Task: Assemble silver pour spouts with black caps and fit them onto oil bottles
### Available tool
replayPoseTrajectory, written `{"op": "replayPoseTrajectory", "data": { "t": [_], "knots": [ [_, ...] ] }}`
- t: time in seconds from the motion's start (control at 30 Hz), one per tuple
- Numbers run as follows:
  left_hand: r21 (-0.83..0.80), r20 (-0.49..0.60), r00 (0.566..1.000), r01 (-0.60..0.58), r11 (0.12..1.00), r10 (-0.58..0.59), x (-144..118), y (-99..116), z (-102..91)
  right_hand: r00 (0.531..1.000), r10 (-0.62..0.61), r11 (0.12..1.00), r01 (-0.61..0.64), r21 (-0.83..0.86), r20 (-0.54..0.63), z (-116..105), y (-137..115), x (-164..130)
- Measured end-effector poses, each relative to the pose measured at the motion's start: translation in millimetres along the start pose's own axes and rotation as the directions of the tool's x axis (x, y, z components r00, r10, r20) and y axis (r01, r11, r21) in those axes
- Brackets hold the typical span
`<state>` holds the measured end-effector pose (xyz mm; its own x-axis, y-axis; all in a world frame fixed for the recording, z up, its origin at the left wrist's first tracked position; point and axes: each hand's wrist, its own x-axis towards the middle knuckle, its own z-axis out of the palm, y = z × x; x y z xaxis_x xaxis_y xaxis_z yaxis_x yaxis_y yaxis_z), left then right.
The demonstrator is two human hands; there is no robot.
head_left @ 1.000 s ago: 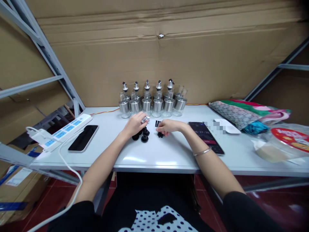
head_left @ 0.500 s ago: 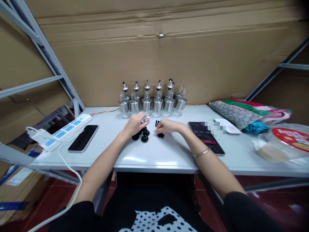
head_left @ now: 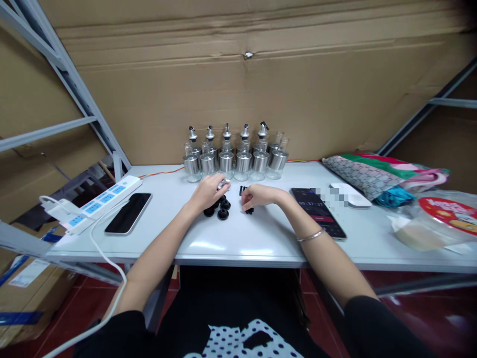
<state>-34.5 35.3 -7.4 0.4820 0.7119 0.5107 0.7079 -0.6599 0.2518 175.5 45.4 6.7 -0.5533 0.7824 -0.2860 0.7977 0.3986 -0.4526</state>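
Note:
My left hand (head_left: 207, 193) rests on the white table (head_left: 238, 238) and grips a small silver spout cap (head_left: 223, 185) between its fingertips. Several black stoppers (head_left: 222, 209) lie just right of it. My right hand (head_left: 258, 195) is curled over a few small black parts (head_left: 249, 210), fingers pinched together; whether one is between them is hard to see. Behind both hands stands a row of glass-and-steel dispenser bottles (head_left: 227, 160), most with silver pour spouts.
A black phone (head_left: 128, 213) and a white power strip (head_left: 93, 204) lie at the left. A phone showing a timer (head_left: 318, 211) lies at the right, beside a white pad (head_left: 350, 195), patterned bags (head_left: 376, 175) and a plastic packet (head_left: 436, 219). Cardboard covers the wall.
My right hand has shifted slightly left and lifted its fingers off the small black parts. My left hand has hardly moved.

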Motion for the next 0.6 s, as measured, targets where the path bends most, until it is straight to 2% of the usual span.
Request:
{"op": "replayPoseTrajectory", "data": {
  "t": [0.07,0.17,0.3,0.4,0.5,0.6],
  "knots": [
    [-0.027,0.008,0.999,0.033,0.999,-0.033,0,2,-2.6,0.993,-0.028,0.999,0.032,0.03,-0.117,-1,-4,-2],
    [-0.154,-0.008,0.999,0.033,0.988,-0.034,0,6,-4.3,0.937,-0.141,0.976,0.185,0.114,-0.319,1,-14,-3],
    [-0.379,-0.044,0.999,-0.042,0.924,0.027,-2,8,2.3,0.877,-0.281,0.899,0.383,0.214,-0.389,9,-26,2],
    [-0.482,-0.044,0.999,-0.036,0.875,0.016,-2,8,9.3,0.834,-0.319,0.832,0.473,0.288,-0.45,15,-31,7],
    [-0.446,-0.171,0.985,-0.104,0.889,0.03,-1,9,11.5,0.812,-0.282,0.734,0.526,0.43,-0.511,16,-37,8],
    [-0.24,-0.343,0.935,-0.181,0.954,0.091,-1,10,6.9,0.817,-0.214,0.737,0.495,0.461,-0.535,14,-40,4]
  ]
}}
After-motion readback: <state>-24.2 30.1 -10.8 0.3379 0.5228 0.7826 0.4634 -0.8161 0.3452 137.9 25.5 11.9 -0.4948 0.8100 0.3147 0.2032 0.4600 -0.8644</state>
